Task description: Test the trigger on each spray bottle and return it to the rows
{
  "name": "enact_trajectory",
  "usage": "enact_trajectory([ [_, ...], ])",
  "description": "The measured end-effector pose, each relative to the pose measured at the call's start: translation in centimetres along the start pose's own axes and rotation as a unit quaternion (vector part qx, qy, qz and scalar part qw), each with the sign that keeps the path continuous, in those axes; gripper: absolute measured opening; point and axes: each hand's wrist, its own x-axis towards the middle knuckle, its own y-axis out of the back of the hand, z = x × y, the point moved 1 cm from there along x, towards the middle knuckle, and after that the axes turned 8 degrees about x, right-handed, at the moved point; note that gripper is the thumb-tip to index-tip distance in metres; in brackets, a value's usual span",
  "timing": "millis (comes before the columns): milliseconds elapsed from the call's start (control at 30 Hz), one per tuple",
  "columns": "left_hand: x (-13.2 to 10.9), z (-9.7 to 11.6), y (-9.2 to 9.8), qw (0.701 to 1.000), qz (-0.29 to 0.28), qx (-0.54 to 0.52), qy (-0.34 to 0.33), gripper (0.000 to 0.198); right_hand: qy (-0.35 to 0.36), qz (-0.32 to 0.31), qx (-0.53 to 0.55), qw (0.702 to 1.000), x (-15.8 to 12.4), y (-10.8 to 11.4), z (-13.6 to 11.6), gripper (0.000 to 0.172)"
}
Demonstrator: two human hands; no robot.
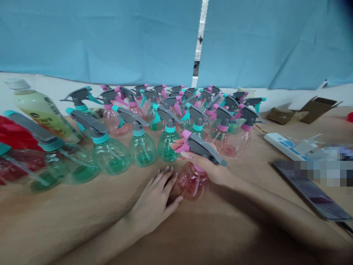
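Observation:
My right hand is wrapped round the neck and trigger of a pink spray bottle, which has a grey sprayer head with a pink nozzle pointing left. The bottle stands upright or nearly so on the table. Flat on the tabletop beside its base lies my left hand, fingers spread, the tips close to the bottle. Just behind, a green spray bottle is partly covered by my right fingers. Another green spray bottle stands to its left.
Several more pink and green spray bottles crowd the back of the wooden table. A labelled drink bottle stands back left. On the right lie a phone, a white power strip and an open cardboard box. Blue cloth hangs behind.

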Motion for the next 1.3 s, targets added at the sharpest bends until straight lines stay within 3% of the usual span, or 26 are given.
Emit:
enact_trajectory([
  [600, -0.05, 0.07, 0.27, 1.000, 0.000, -0.015, 0.003, 0.044, 0.003, 0.007, -0.001, 1.000, 0.00, -0.08, -0.11, 0.011],
  [833, -0.07, 0.03, 0.03, 1.000, 0.002, -0.012, 0.007, 0.044, -0.008, -0.004, -0.033, 0.999, -0.01, 0.19, -0.06, 0.018],
  [1300, 0.04, 0.02, 0.10, 1.000, -0.005, -0.001, -0.002, 0.044, -0.015, -0.005, -0.026, 1.000, 0.03, 0.04, -0.04, 0.014],
])
